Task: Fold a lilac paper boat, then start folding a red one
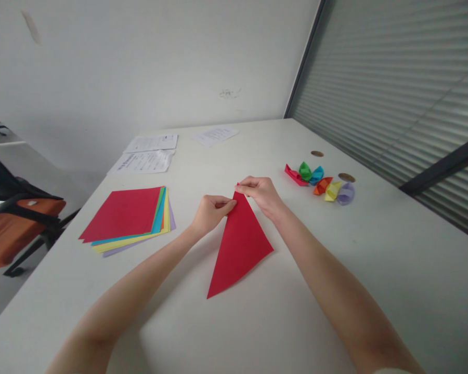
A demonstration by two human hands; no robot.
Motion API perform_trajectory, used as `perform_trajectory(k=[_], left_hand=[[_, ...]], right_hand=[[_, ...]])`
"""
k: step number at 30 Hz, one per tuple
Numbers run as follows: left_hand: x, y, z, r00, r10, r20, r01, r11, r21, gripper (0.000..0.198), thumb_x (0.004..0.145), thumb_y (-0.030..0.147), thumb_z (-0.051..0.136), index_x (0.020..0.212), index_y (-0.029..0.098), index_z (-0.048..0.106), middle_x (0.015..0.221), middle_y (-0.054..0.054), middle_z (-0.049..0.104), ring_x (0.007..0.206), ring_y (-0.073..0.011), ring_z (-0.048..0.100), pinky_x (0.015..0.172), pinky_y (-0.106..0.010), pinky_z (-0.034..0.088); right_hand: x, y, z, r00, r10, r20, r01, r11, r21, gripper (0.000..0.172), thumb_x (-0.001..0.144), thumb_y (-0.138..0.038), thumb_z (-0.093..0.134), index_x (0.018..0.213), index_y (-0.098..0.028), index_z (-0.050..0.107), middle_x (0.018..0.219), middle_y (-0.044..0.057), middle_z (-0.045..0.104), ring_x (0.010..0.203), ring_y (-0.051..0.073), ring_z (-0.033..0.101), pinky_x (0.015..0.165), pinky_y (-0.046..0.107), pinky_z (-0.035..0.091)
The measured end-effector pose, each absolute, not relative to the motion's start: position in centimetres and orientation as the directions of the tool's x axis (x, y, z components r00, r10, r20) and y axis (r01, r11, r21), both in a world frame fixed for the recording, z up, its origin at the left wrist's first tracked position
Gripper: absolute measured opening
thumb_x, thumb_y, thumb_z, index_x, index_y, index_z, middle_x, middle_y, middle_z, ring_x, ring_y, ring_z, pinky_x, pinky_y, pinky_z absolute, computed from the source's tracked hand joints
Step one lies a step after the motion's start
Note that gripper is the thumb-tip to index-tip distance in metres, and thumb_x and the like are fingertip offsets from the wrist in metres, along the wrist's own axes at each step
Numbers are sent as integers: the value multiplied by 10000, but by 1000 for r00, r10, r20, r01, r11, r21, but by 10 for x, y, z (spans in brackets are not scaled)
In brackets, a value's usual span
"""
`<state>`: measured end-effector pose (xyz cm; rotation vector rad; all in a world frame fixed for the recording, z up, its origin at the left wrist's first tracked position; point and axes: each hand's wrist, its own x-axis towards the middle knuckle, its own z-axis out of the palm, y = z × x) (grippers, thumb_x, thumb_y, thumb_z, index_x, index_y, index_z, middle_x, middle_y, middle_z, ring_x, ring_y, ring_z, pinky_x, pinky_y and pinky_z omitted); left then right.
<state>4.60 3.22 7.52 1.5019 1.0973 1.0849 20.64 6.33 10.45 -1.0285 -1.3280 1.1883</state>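
Note:
A sheet of red paper, folded into a triangle, is held over the white table between my two hands. Its narrow tip points away from me and its wide edge curves towards me. My left hand pinches the left edge just below the tip. At the tip itself, my right hand has thumb and fingers closed on the paper. The underside of the sheet and some of my fingertips are hidden.
On the left lies a fanned stack of coloured paper, red on top. Several folded paper pieces sit in a row at the right, near two round holes in the table. Printed sheets lie towards the wall. An orange chair stands left.

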Motion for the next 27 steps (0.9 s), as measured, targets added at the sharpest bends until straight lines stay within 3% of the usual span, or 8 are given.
perform_trajectory(k=[10,13,16,20,27], left_hand=[[45,24,69,294,951,94,229,-166,959,281,792,378,631,784,129,761,751,-65,747,633,-153,654,562,-231,490],[42,24,72,278,957,84,198,-142,970,282,778,387,648,770,127,758,749,-67,748,632,-158,659,573,-238,504],[39,26,75,264,963,64,147,-106,983,293,750,409,680,760,127,759,737,-70,747,629,-162,662,592,-251,527],[36,27,77,238,971,37,95,-61,994,346,702,460,730,767,121,761,731,-78,745,632,-170,667,603,-267,549],[40,23,79,262,965,-18,40,8,999,382,670,494,767,759,123,758,712,-80,740,652,-185,680,633,-295,576]], right_hand=[[227,77,100,53,986,155,1,156,-988,235,558,-369,810,649,-177,710,566,-27,592,559,92,454,575,265,342],[227,75,100,-9,995,95,-32,95,-995,318,568,-422,825,759,-186,730,679,-5,664,598,98,523,578,247,379],[226,70,102,-184,983,13,-65,1,-998,403,584,-458,835,866,-187,739,749,19,709,639,119,600,612,247,443],[225,64,105,-360,930,-78,-85,-116,-990,416,547,-431,868,831,-153,746,706,50,728,622,165,653,664,309,524],[220,63,103,-236,970,-65,-21,-72,-997,357,502,-379,885,728,-143,742,614,42,703,561,189,650,580,328,533]])
